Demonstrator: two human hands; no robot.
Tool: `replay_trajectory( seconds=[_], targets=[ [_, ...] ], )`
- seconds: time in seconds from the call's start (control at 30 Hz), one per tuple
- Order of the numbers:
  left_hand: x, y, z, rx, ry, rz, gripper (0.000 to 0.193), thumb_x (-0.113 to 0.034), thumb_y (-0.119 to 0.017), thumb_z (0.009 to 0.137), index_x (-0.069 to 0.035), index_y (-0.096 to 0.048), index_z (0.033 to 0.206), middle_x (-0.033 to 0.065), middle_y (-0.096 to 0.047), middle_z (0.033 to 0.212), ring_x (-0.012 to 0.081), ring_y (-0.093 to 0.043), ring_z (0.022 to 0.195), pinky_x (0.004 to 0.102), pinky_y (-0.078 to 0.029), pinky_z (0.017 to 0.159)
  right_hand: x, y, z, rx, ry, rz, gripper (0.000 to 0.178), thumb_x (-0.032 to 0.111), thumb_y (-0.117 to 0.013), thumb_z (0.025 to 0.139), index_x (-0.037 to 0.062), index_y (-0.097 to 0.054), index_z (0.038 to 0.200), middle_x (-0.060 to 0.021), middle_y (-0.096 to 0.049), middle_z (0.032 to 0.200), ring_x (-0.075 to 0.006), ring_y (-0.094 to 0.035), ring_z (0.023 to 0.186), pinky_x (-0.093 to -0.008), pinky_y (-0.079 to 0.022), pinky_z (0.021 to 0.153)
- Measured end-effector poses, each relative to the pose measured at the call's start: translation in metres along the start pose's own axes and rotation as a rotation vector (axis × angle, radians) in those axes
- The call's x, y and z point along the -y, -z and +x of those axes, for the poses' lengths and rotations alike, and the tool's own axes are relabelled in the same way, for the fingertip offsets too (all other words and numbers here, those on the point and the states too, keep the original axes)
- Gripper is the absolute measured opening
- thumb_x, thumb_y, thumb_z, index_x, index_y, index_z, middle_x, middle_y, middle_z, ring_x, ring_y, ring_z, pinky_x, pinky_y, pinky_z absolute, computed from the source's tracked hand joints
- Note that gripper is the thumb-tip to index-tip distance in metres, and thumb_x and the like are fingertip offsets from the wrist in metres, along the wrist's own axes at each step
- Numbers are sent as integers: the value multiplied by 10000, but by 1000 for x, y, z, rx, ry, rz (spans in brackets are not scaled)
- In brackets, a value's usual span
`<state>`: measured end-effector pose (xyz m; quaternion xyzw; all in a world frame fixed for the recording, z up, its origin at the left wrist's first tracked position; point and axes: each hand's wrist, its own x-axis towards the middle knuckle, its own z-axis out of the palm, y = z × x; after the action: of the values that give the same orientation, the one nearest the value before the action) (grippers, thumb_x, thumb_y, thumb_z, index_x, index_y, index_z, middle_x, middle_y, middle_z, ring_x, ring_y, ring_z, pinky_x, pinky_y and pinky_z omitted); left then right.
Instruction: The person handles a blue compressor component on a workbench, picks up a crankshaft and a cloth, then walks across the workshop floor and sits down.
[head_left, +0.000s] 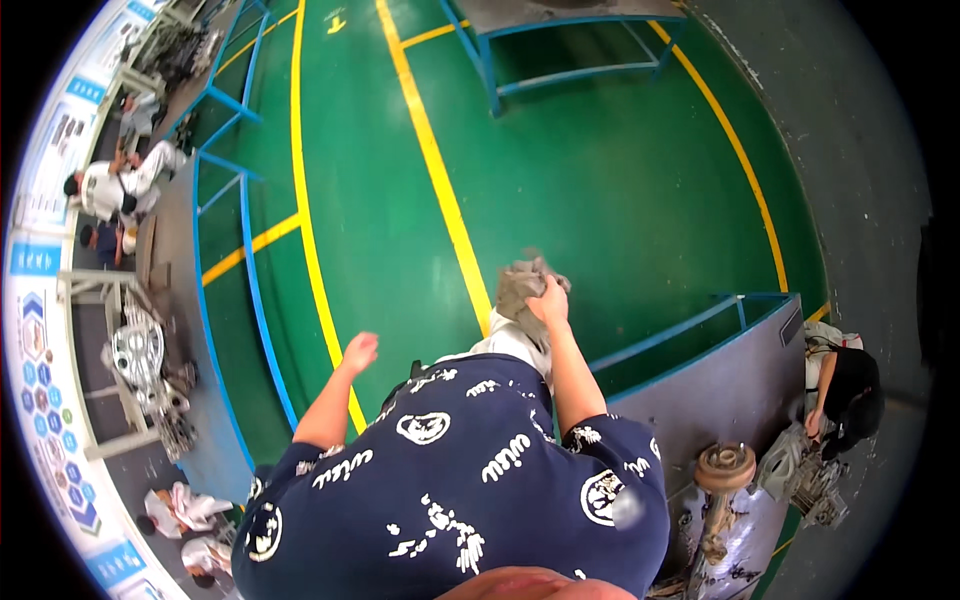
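My right hand (549,302) is closed round a crumpled grey-brown cloth (522,284), held out in front of my body over the green floor. Folds hide the cloth's full shape, so I cannot tell whether it is a rag or a pair of work gloves. Off to the left, my left hand (361,353) hangs in the air beside my hip. Its fingers look loosely curled, slightly blurred, and nothing shows in them. Neither hand touches a table.
Yellow lines cross the green floor (370,180). Blue-framed tables stand at left (222,300), far ahead (560,12) and close on my right (690,385). The right one bears a rusty drum-shaped part (725,467); beyond it a person (850,390) handles metal parts. More people sit at left.
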<state>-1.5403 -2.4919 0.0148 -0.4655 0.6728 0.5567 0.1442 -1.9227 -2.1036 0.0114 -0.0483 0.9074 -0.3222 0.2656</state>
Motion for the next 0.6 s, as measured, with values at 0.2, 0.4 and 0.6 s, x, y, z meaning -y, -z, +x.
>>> replay_trajectory(
  seconds=[0.2, 0.4, 0.6],
  targets=[
    [5, 62, 9, -295, 392, -88, 293, -179, -562, 1002, -135, -641, 1281, 52, -704, 1087, 215, -718, 807, 368, -550, 623, 190, 64, 160, -162, 323, 363, 680, 137, -825, 678, 128, -615, 1324, -234, -654, 1301, -429, -612, 1239, -467, -511, 1076],
    [-84, 45, 131, -150, 508, -612, 387, -333, -602, 1048, -152, -539, 1385, 117, -601, 1418, 293, -681, 1104, 468, -536, 924, 353, 145, 259, -214, 356, 1145, 673, 3, -778, 798, 27, -521, 1419, -109, -624, 1336, -249, -608, 1218, -377, -484, 1059],
    [-291, 64, 362, -123, 66, -594, 407, -376, -598, 1052, -126, -569, 1371, 96, -651, 1293, 237, -667, 1065, 413, -555, 875, 416, 109, 370, 187, -31, 1541, 585, 110, -681, 897, 41, -510, 1452, -132, -647, 1349, -289, -657, 1193, -442, -558, 998]
  ],
)
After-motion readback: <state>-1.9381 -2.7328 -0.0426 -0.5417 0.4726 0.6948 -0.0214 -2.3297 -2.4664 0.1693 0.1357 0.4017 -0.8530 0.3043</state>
